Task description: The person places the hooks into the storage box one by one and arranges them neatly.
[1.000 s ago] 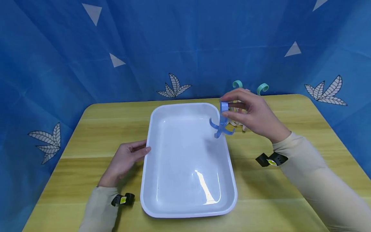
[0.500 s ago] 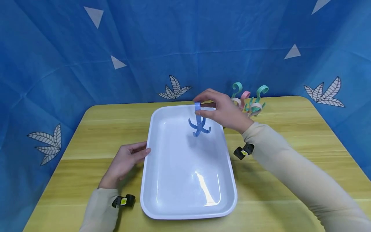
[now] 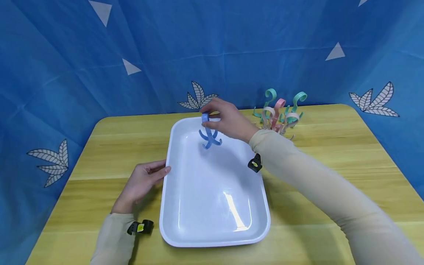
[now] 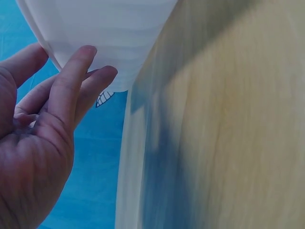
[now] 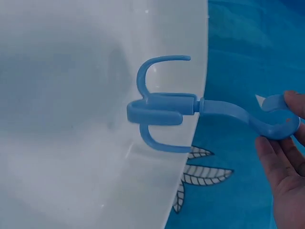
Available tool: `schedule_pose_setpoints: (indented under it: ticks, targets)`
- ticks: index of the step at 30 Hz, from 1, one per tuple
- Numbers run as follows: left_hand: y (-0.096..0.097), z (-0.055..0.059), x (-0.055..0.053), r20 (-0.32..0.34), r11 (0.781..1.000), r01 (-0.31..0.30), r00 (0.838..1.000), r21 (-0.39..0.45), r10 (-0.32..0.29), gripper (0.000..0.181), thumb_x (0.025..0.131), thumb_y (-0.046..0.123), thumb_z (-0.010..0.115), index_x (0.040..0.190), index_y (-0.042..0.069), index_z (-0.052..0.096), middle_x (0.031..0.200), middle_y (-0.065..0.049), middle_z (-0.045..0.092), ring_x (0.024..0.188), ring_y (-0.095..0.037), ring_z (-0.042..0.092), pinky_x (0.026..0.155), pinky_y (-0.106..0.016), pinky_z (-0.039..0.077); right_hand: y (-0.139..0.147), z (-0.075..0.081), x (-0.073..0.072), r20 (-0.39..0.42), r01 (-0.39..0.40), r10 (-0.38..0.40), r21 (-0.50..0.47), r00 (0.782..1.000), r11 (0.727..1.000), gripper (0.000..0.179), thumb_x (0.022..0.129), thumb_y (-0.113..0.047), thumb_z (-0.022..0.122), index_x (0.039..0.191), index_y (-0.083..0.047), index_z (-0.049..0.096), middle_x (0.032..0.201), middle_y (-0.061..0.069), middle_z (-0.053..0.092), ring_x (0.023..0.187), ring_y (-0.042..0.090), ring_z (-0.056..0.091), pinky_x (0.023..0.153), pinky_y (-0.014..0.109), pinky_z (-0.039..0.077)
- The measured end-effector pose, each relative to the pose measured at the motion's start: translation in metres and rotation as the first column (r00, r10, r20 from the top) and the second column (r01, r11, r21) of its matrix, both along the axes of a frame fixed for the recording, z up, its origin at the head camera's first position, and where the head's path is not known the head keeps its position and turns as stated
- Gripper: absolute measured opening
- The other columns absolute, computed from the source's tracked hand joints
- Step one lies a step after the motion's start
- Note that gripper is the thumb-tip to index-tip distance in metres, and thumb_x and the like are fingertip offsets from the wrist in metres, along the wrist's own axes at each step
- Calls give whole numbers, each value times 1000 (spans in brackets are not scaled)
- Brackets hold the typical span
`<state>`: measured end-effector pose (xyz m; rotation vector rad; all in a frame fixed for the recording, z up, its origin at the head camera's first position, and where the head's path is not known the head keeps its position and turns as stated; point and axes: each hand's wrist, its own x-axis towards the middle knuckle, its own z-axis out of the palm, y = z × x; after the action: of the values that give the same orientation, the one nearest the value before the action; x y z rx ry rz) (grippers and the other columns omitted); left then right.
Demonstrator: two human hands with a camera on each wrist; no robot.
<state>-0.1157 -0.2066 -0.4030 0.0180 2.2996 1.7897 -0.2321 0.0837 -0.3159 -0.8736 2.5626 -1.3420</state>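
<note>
Right hand [image 3: 228, 119] pinches the blue four-pronged hook [image 3: 209, 137] by its curled top | it hangs over the far end of the white tray [image 3: 212, 198] | left hand [image 3: 140, 184] pinches the white tray's left side, thumb uppermost

1. Blue hook [image 3: 209, 138]: leaving the white tray's [image 3: 212, 206] right rim; now hanging over the tray's far end, about mid-width.
2. Right hand [image 3: 226, 119]: travelling leftward with the hook, now pinching it above the tray's far end.
3. Right sleeve [image 3: 311, 176]: now reaching across the tray's right rim.
4. Pink hook [image 3: 276, 114], green hooks [image 3: 299, 97], pale hooks [image 3: 292, 118]: coming into fuller view right of the tray's far end.
</note>
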Motion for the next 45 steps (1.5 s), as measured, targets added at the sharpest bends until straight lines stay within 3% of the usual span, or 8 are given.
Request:
schedule_pose_setpoints:
  ticks: [6,12,18,28,31,37,45]
  targets:
    - [-1,1,-1,9,1000,6,1000,4,-7,52,94,31,70,132,-3,59,129,-20,60,108,-28,65,83,-35,57,-21,-7,-6,10,-1,0,73,1000,997,36,91,-15,73,124,-7,61,118,1,53,112,17,57,98,31,49]
    - [0,1,-2,24,999,40,999,11,-40,51,95,30,68,131,-5,59,128,-21,60,107,-29,65,83,-37,57,-34,-16,-11,16,4,-5,79,1000,997,36,91,-14,73,124,-6,62,118,2,54,111,18,56,97,32,50]
    - [3,3,-3,33,998,63,997,19,-64,51,96,29,67,131,-7,58,127,-23,61,108,-29,65,84,-36,57,-37,-21,-14,-14,30,-29,116,999,993,36,92,-17,73,124,-8,61,118,1,53,112,17,54,99,28,48]
    - [5,5,-3,51,999,47,998,14,-48,50,96,28,67,132,-6,58,127,-22,61,108,-29,65,85,-36,57,-33,-20,-18,-35,58,-54,146,998,988,39,92,-23,73,127,-11,61,121,-1,54,116,18,51,101,32,46]
    - [3,4,-3,51,999,39,998,15,-39,51,95,29,68,131,-5,59,126,-20,62,107,-27,65,84,-37,57,-33,-18,-18,-41,84,-78,163,996,983,43,93,-26,72,132,-13,59,128,0,52,123,20,47,105,34,43]
    - [1,2,-3,50,999,29,998,17,-30,51,95,31,68,131,-5,60,125,-19,62,106,-26,66,84,-37,57,-26,-8,-10,-53,103,-98,111,994,988,41,94,-29,70,131,-16,60,127,-3,51,125,18,46,107,36,41]
    - [-1,2,-1,43,999,31,999,-10,-31,51,95,29,67,130,-6,59,125,-21,62,105,-27,66,82,-36,58,-1,5,17,-66,106,-105,10,992,994,33,95,-22,69,126,-12,64,118,-3,58,117,15,54,102,29,45]
